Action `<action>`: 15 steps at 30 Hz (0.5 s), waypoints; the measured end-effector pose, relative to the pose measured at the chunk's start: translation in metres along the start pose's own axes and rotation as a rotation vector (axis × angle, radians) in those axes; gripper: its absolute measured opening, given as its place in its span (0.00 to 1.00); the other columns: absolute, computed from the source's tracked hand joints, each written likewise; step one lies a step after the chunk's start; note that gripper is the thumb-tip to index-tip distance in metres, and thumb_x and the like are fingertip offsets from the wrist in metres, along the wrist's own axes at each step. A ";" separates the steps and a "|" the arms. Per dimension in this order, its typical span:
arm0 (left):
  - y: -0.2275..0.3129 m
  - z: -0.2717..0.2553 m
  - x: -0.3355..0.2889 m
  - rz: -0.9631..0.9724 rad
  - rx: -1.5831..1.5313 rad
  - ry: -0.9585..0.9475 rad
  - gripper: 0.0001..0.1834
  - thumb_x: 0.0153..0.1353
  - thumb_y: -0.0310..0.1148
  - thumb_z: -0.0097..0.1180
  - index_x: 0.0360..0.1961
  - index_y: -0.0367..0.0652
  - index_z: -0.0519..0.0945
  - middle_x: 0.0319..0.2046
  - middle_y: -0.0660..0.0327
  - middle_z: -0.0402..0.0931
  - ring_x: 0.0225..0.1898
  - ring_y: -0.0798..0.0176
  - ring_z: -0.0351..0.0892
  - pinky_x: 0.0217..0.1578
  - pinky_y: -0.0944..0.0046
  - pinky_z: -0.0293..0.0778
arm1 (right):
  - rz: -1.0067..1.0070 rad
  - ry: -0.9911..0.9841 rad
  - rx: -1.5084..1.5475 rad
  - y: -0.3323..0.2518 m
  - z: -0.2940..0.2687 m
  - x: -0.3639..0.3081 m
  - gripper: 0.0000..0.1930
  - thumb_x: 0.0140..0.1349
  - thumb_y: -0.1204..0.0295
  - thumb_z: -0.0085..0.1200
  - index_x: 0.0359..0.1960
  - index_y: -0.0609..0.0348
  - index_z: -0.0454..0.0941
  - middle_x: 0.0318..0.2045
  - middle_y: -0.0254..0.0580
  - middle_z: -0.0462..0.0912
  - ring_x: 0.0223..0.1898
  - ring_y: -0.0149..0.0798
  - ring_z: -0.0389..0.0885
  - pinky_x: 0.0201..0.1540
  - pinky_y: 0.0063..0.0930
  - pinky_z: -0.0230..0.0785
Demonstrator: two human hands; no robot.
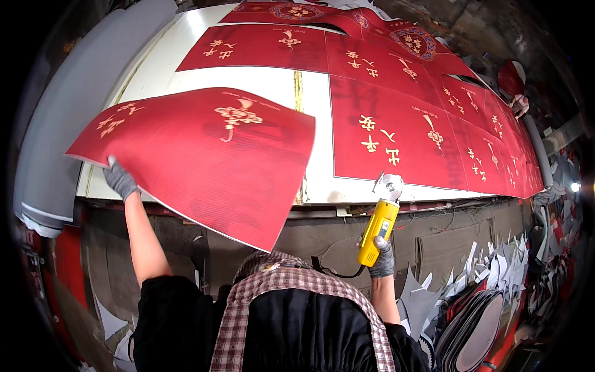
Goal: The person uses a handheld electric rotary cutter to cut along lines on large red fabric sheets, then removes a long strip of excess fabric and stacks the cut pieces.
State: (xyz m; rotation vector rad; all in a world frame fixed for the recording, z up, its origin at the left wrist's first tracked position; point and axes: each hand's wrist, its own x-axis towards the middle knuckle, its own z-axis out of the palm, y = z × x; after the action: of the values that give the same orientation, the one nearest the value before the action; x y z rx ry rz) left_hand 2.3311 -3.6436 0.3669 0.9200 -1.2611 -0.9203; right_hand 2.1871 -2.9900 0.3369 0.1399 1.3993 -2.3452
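My left hand (120, 178), in a dark grey glove, grips the near left edge of a loose red mat (211, 155) with gold lettering and a knot design. The mat is lifted and bowed, and its near corner hangs past the table edge. In my gloved right hand (382, 257) is a yellow electric rotary cutter (378, 232). Its round blade end points away from me, right at the near edge of the large printed red sheet (396, 130). That sheet lies over the right and far parts of the white table (248, 85).
A thick grey roll (87, 93) lies along the table's left side. Stacked dark mats (471, 335) and pale offcuts (496, 273) sit on the floor at right. Thin cables (434, 223) hang under the near edge. At the far right, a person's hand (519, 105) touches the sheet.
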 end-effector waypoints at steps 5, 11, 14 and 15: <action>-0.150 -0.079 0.017 -0.299 0.317 0.200 0.32 0.65 0.43 0.49 0.61 0.29 0.62 0.56 0.44 0.69 0.52 0.50 0.72 0.54 0.58 0.68 | 0.067 0.023 0.021 0.008 -0.012 0.012 0.32 0.42 0.60 0.68 0.49 0.61 0.70 0.33 0.44 0.78 0.32 0.43 0.80 0.36 0.37 0.78; -0.196 -0.006 -0.022 -0.365 1.155 0.182 0.36 0.62 0.42 0.54 0.66 0.37 0.57 0.64 0.50 0.61 0.63 0.52 0.62 0.62 0.59 0.60 | 0.050 0.099 0.019 0.022 -0.008 0.039 0.31 0.44 0.62 0.67 0.50 0.60 0.69 0.33 0.44 0.77 0.32 0.44 0.80 0.36 0.38 0.77; -0.237 0.087 0.004 -0.401 0.382 -0.061 0.31 0.62 0.42 0.55 0.64 0.43 0.62 0.61 0.55 0.63 0.57 0.55 0.68 0.55 0.58 0.67 | 0.056 0.135 0.022 0.031 0.013 0.074 0.32 0.43 0.62 0.67 0.50 0.60 0.68 0.33 0.45 0.78 0.31 0.45 0.80 0.35 0.38 0.77; -0.265 0.108 0.025 -0.480 0.002 -0.109 0.28 0.62 0.42 0.55 0.61 0.45 0.66 0.58 0.56 0.68 0.53 0.56 0.72 0.51 0.57 0.70 | 0.067 0.111 0.060 0.035 0.033 0.093 0.31 0.43 0.64 0.66 0.49 0.61 0.69 0.32 0.45 0.78 0.31 0.45 0.80 0.36 0.38 0.77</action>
State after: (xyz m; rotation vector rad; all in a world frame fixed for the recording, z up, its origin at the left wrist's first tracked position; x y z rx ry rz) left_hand 2.2114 -3.7688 0.1380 1.2153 -1.1503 -1.3590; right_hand 2.1198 -3.0597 0.2976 0.3338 1.3530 -2.3572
